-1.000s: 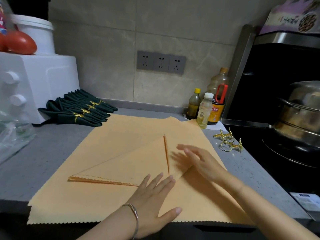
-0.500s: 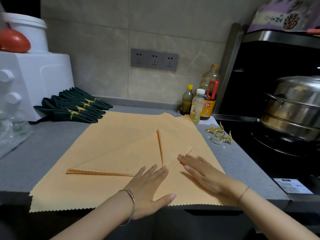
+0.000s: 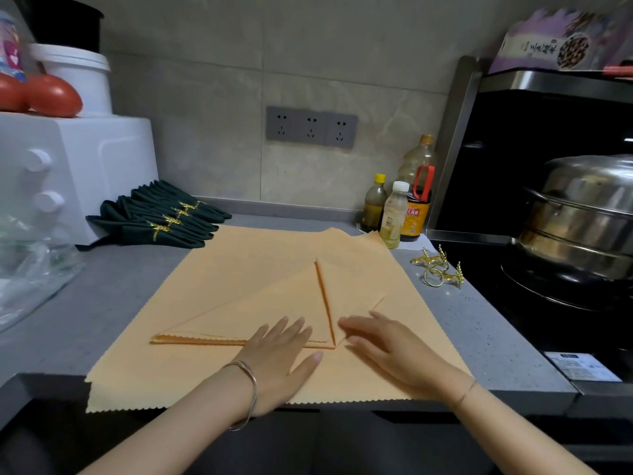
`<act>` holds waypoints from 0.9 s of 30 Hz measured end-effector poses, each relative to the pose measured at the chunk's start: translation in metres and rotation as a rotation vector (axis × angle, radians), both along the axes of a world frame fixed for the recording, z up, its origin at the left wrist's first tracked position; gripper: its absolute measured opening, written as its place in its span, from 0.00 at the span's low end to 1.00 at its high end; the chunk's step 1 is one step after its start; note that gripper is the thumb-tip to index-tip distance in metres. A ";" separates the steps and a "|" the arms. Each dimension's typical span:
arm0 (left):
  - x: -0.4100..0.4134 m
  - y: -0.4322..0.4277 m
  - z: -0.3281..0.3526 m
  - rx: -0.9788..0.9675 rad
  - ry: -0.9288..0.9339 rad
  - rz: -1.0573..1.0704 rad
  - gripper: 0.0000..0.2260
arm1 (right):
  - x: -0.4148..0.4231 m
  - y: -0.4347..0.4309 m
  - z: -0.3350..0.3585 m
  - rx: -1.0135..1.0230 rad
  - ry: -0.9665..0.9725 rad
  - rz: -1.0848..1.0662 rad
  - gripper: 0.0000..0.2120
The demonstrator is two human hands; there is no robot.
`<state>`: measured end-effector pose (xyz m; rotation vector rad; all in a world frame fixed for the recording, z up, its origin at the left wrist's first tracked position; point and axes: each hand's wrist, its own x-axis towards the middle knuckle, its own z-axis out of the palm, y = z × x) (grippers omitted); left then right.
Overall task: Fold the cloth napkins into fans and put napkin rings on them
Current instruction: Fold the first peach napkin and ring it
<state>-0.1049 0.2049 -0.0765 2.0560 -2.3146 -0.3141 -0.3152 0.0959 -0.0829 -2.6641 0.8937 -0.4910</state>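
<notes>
Fingers straight, the right hand (image 3: 387,347) has slid to the napkin (image 3: 260,310) corner at 6 o'clock, beside the flat left hand (image 3: 277,358); crease pressed, pleating pending.

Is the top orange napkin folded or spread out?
Folded: the top orange cloth napkin forms a triangle with a raised crease, lying on spread orange napkins.

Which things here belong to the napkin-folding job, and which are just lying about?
Job:
- folded orange napkin, with left hand and right hand flat on it
- orange napkins spread beneath
- gold napkin rings
- ringed green napkins

Lying about:
- bottles
- steel steamer
- white appliance
- tomatoes
- plastic bag
</notes>
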 end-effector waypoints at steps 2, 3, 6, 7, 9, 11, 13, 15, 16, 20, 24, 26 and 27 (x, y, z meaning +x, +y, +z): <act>0.002 0.003 -0.002 0.038 -0.001 -0.006 0.27 | 0.013 0.014 -0.004 -0.016 -0.052 0.034 0.16; 0.003 0.004 -0.004 0.030 -0.004 -0.015 0.27 | 0.019 0.018 -0.004 -0.048 -0.076 0.037 0.15; 0.001 0.005 -0.008 0.003 -0.011 -0.037 0.27 | 0.030 0.020 -0.007 -0.249 -0.087 0.039 0.13; 0.000 0.004 -0.008 -0.006 0.001 -0.049 0.27 | 0.031 0.019 -0.008 -0.317 -0.090 0.037 0.14; 0.001 0.002 -0.007 -0.009 0.014 -0.068 0.26 | 0.034 0.016 -0.009 -0.399 -0.103 0.043 0.12; 0.003 -0.002 -0.004 0.002 0.063 -0.096 0.25 | 0.034 0.013 -0.008 -0.438 -0.080 0.071 0.08; 0.010 -0.009 0.004 0.036 0.188 -0.111 0.23 | 0.029 0.010 -0.006 -0.456 -0.048 0.104 0.05; 0.027 -0.016 0.012 0.010 0.259 -0.109 0.21 | 0.020 0.008 -0.004 -0.448 -0.047 0.104 0.08; 0.035 -0.019 0.019 -0.032 0.230 -0.102 0.20 | 0.013 0.007 -0.002 -0.439 -0.060 0.092 0.11; 0.078 -0.031 0.027 -0.175 -0.084 -0.192 0.21 | -0.012 0.005 0.000 -0.424 -0.049 0.054 0.16; 0.098 -0.044 0.024 -0.379 -0.499 -0.493 0.15 | -0.020 0.005 0.002 -0.472 0.005 0.078 0.16; 0.106 -0.049 0.020 -0.502 -0.489 -0.603 0.11 | -0.018 0.004 0.002 -0.509 0.021 0.092 0.13; 0.108 -0.051 0.021 -0.530 -0.479 -0.618 0.12 | -0.017 0.004 0.002 -0.524 0.024 0.091 0.11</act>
